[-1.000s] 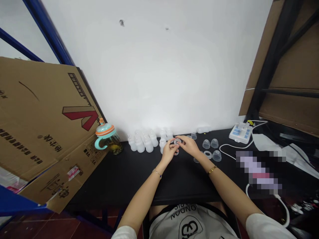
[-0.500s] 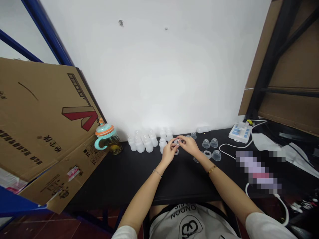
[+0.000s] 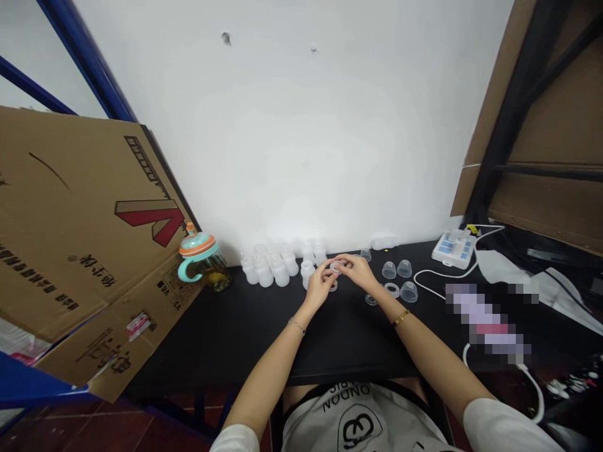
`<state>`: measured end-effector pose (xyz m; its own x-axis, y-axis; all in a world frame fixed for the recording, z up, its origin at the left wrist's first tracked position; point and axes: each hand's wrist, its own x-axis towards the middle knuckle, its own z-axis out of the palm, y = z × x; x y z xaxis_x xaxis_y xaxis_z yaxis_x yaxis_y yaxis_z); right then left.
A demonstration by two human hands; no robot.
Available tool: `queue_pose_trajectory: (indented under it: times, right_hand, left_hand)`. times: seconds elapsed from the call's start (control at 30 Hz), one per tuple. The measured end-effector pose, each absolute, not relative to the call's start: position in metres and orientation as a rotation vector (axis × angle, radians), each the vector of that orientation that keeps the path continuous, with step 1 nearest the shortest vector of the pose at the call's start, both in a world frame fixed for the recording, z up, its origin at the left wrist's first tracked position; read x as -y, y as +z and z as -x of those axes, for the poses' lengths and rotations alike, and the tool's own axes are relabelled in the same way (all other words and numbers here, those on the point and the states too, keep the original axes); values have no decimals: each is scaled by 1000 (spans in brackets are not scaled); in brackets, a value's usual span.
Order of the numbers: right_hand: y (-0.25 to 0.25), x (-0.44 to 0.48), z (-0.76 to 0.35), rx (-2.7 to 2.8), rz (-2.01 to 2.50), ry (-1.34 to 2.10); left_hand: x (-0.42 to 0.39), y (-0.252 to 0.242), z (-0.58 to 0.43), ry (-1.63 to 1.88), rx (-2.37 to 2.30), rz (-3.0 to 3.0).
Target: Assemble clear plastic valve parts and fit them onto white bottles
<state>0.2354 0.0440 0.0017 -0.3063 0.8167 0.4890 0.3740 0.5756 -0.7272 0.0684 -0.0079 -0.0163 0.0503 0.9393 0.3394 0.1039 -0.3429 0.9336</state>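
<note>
My left hand (image 3: 320,284) and my right hand (image 3: 360,272) meet over the far part of the black table (image 3: 264,333). Together they pinch a small clear plastic ring part (image 3: 335,266) between their fingertips. Just behind my left hand stands a group of several white bottles (image 3: 273,267) along the wall. To the right of my right hand lie clear dome caps (image 3: 396,270) and clear rings (image 3: 392,289).
A teal and orange sippy cup (image 3: 200,257) stands at the far left of the table beside a large tilted cardboard box (image 3: 85,251). A white device with blue buttons (image 3: 453,248) and its white cable (image 3: 440,274) lie at the right. A dark rack (image 3: 527,94) rises there.
Both hands stay together on the small clear part, with only slight finger movement. The view has shifted a little.
</note>
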Motion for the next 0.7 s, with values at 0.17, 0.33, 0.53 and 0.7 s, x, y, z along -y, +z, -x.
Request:
queue_pose_trajectory:
  times: [0.17,0.33,0.53,0.7]
  right_hand:
    - [2,-44,-235,1868,947,648]
    - [0,-45,-234,1854,942,635]
    - [-1,-46,-234,1884,937,608]
    - [-1,-45,-233,1883,951,595]
  left_hand:
    - [10,-14,-70,1373,-1064,-1549]
    - [9,-14,-70,1382,-1043,-1534]
    - [10,-13,-69,1375,-1046,-1537]
    - [10,-12,-69,1389,-1055,-1523]
